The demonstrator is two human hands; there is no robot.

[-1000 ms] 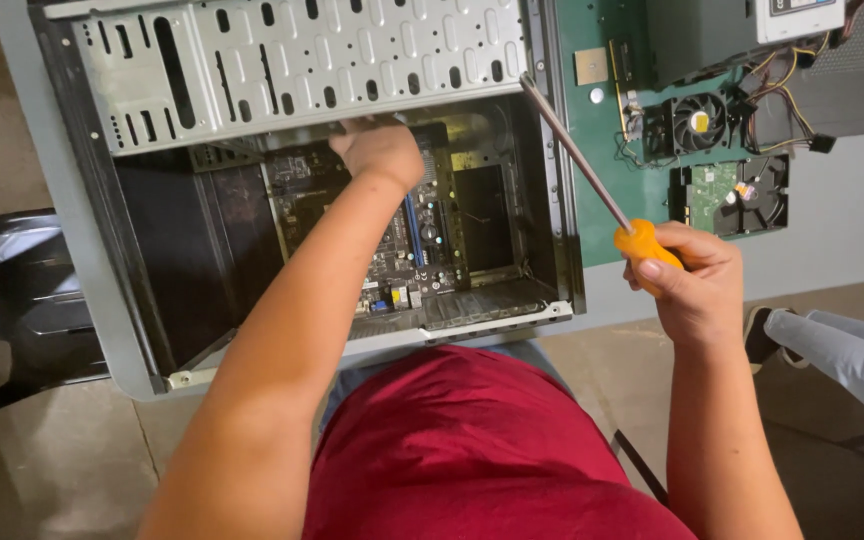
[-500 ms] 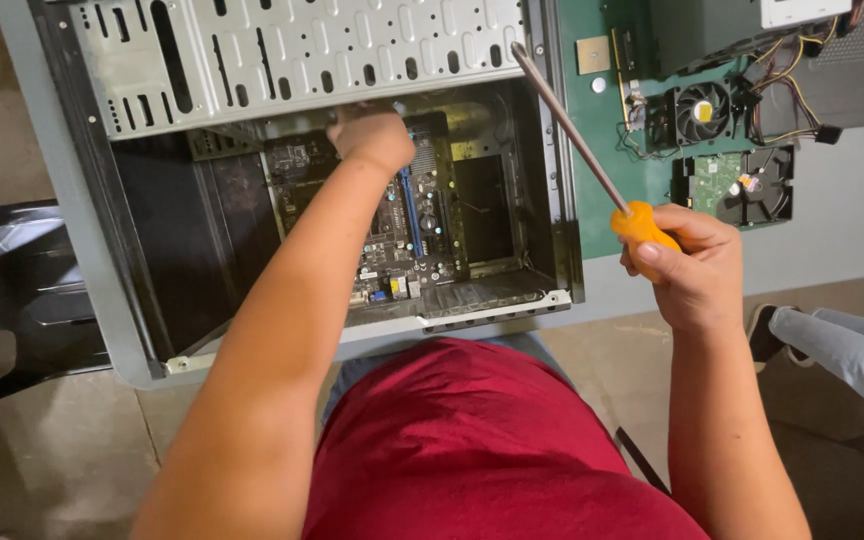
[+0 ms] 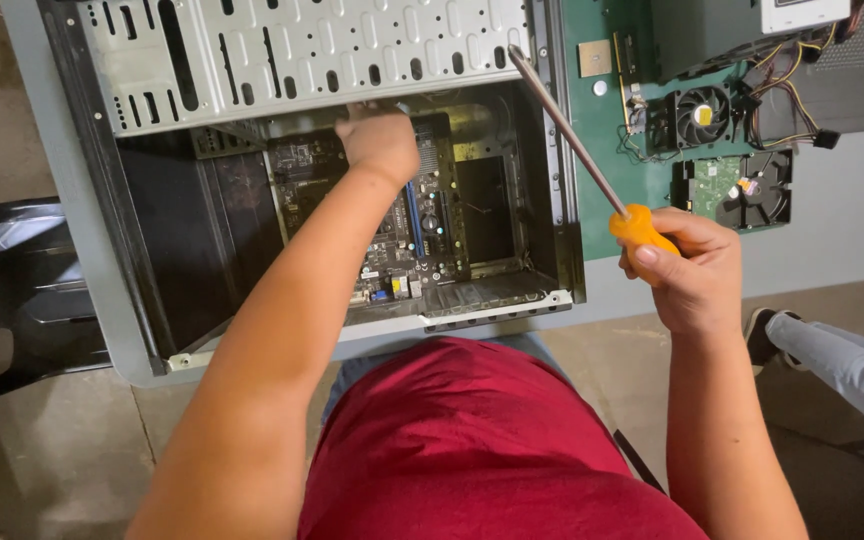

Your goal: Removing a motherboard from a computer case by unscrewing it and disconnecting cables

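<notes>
An open grey computer case (image 3: 112, 250) lies on its side on the table, with a motherboard (image 3: 422, 230) inside. My left hand (image 3: 380, 140) reaches deep into the case, its fingers hidden under the perforated metal drive cage (image 3: 282, 50); what it touches cannot be seen. To the right of the case, my right hand (image 3: 687, 275) grips the orange handle of a long screwdriver (image 3: 577, 150). The metal shaft points up and left, its tip near the case's upper right edge.
A green mat (image 3: 602, 130) beside the case carries a cooling fan (image 3: 702, 112), a hard drive (image 3: 742, 190) and loose wires. A black chair (image 3: 12, 290) stands at the left. Another person's leg and shoe (image 3: 832, 355) show at the right.
My left hand has pushed farther up into the case, under the drive cage. The right hand with the screwdriver has stayed almost still.
</notes>
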